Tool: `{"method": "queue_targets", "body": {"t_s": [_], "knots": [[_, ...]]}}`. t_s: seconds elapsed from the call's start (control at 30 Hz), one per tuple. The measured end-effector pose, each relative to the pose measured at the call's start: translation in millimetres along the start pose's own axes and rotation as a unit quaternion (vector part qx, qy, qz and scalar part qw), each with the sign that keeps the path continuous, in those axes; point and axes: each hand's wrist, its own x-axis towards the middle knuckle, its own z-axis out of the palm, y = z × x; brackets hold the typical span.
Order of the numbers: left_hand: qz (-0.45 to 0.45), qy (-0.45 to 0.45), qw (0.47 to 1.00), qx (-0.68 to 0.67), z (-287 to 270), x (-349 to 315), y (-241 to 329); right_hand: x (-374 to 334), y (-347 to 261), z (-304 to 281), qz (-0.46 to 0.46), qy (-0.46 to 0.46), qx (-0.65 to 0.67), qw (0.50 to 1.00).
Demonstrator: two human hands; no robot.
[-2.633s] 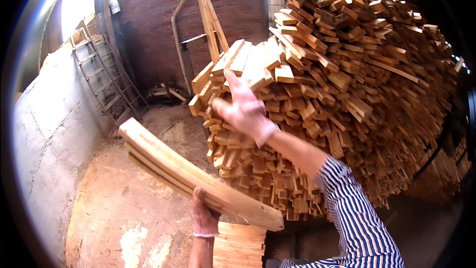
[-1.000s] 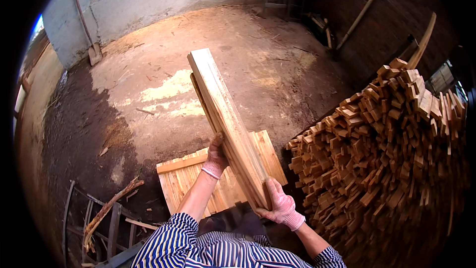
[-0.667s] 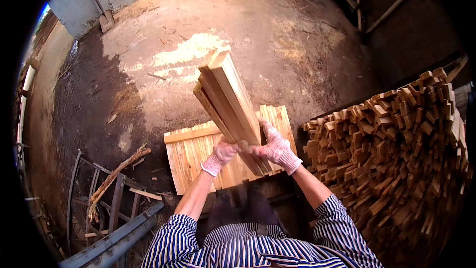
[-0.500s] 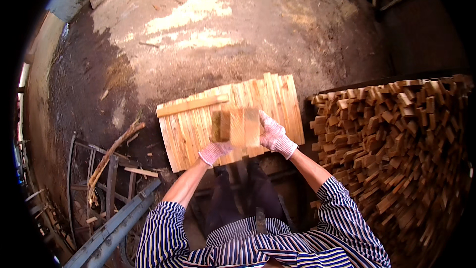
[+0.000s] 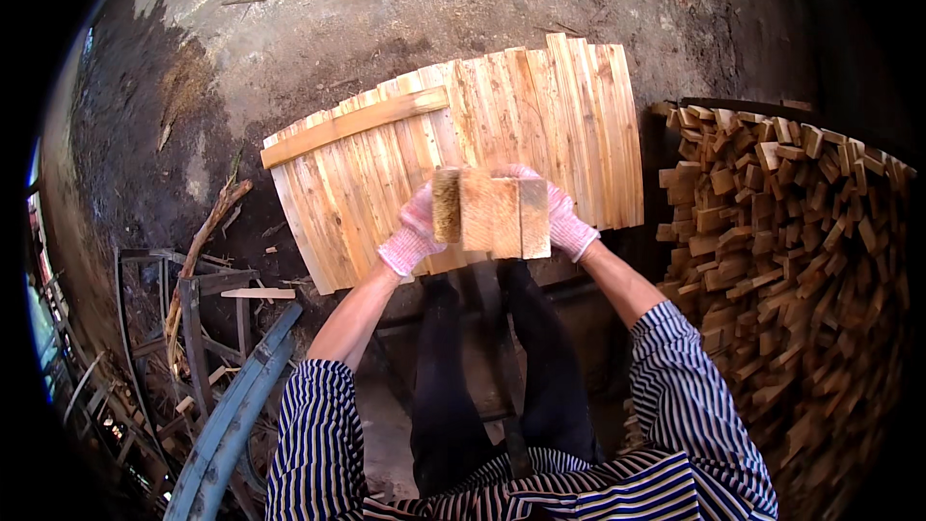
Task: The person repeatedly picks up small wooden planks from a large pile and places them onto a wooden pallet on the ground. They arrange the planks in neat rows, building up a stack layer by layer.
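Between my two gloved hands is a bundle of wooden boards (image 5: 490,217), stood on end with the cut ends facing up toward me. My left hand (image 5: 417,229) presses on its left side, by a board with a darker, rough end. On the right side my right hand (image 5: 569,218) is wrapped round the bundle, its fingers partly hidden behind the wood. Under and beyond the bundle lies a row of pale boards (image 5: 579,135), side by side. One board (image 5: 357,125) rests crosswise on the row's far left part. The bundle's lower ends are hidden.
At the right rises a large stack of short wood pieces (image 5: 762,222), ends outward. A blue metal beam (image 5: 231,420) and dark metal frames (image 5: 198,338) stand at the lower left, with a crooked branch (image 5: 201,251) beside them. Dirt floor (image 5: 318,34) stretches beyond the boards.
The view has shifted, so the row of boards looks larger and higher up. The bundle now sits lower against the row, and my left hand has come up along its left side.
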Motion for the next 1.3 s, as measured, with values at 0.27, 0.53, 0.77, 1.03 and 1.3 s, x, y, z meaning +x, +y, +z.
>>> {"method": "queue_targets", "body": {"t_s": [0.27,0.53,0.77,1.03,1.3], "knots": [[-0.257,0.059,0.757,0.598,-35.3,-94.0,50.9,-75.6,-0.2,-103.9,0.149,-0.052,-0.470,0.869],[-0.367,-0.037,0.587,0.721,-98.9,-120.8,-99.1,-57.1,149.1,-62.2,0.127,-0.043,-0.615,0.777],[-0.294,0.010,0.623,0.725,-102.6,-145.9,-171.4,-43.7,221.2,-10.9,0.138,0.002,-0.582,0.802],[-0.303,-0.021,0.649,0.698,-105.6,-144.4,-152.4,-38.6,227.9,5.2,0.097,0.042,-0.538,0.837],[-0.252,-0.029,0.627,0.736,-146.1,-143.5,-195.9,-62.0,226.6,-25.3,-0.033,0.144,-0.591,0.793]]}}
